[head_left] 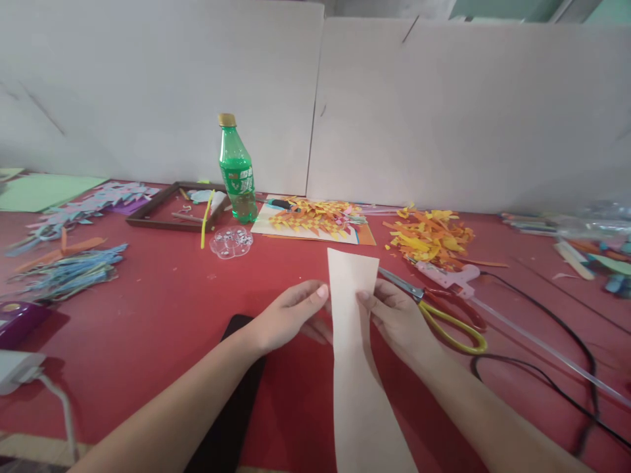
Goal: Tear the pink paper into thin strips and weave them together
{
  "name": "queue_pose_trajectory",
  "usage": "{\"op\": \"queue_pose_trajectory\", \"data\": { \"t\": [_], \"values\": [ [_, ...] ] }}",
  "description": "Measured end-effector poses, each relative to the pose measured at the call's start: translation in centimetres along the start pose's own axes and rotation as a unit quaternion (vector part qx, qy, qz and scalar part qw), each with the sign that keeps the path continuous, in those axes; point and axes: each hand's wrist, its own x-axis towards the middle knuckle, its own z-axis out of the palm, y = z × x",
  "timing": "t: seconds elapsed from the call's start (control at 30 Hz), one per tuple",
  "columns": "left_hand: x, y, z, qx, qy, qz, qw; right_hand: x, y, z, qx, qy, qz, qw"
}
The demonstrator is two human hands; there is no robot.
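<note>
A long cream paper strip (pixel 351 328) runs from the table's near edge up to the middle of the red table (pixel 162 309). My left hand (pixel 288 315) pinches the strip's left edge with thumb and fingers. Pressing against its right edge, my right hand (pixel 397 315) grips the strip with fingers closed on it. Scissors (pixel 446 315) with red and yellow handles lie just right of my right hand.
A green bottle (pixel 236 167) stands at the back beside a wooden frame (pixel 170 210). Woven orange-yellow paper (pixel 315 217) and orange scraps (pixel 431 236) lie behind the strip. Blue paper cuttings (pixel 73 269) lie left. A black cable (pixel 566 368) loops right. A dark phone (pixel 231 394) lies under my left forearm.
</note>
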Motion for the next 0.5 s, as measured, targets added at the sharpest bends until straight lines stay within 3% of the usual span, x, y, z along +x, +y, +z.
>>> {"op": "queue_pose_trajectory", "data": {
  "t": [0.23,0.33,0.5],
  "values": [
    [0.2,0.0,-0.5,-0.03,0.042,0.107,0.993,-0.4,-0.2,0.5,0.07,-0.081,0.051,0.993],
    [0.3,0.0,-0.6,-0.017,0.027,0.152,0.988,-0.8,-0.6,0.7,0.073,-0.116,0.085,0.987],
    [0.4,-0.1,-0.4,0.01,0.055,0.185,0.981,-1.2,-0.9,0.9,0.065,-0.141,0.124,0.98]
  ]
}}
